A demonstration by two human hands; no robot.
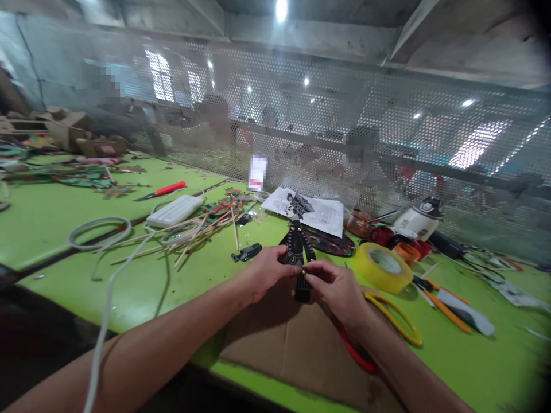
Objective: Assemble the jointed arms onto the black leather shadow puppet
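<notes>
Near edge: a cardboard sheet (297, 350) lies on the green table (64, 212) under my wrists. Left hand (264, 272) grips the dark puppet figure (297, 252) at its side; right hand (338, 287) pinches a small brass stud (303, 271) at the figure's middle — fingers of both clenched on the work. Risk, as I judge it: the stud slips and rolls off among the scissors (387, 321) and yellow tape roll (383, 265) — or the thin figure bends. Beyond, bamboo sticks (193, 232) and a printed drawing (310, 209).

matt green table top (55, 223), dull brown cardboard sheet (297, 350), glossy yellow tape roll (383, 267), thin bare-wood sticks (189, 232), printed paper sheet (321, 215), perforated metal screen (327, 126), dark puppet figure (297, 252) with shiny little brass-looking studs, smooth white plastic power strip (174, 210)
</notes>
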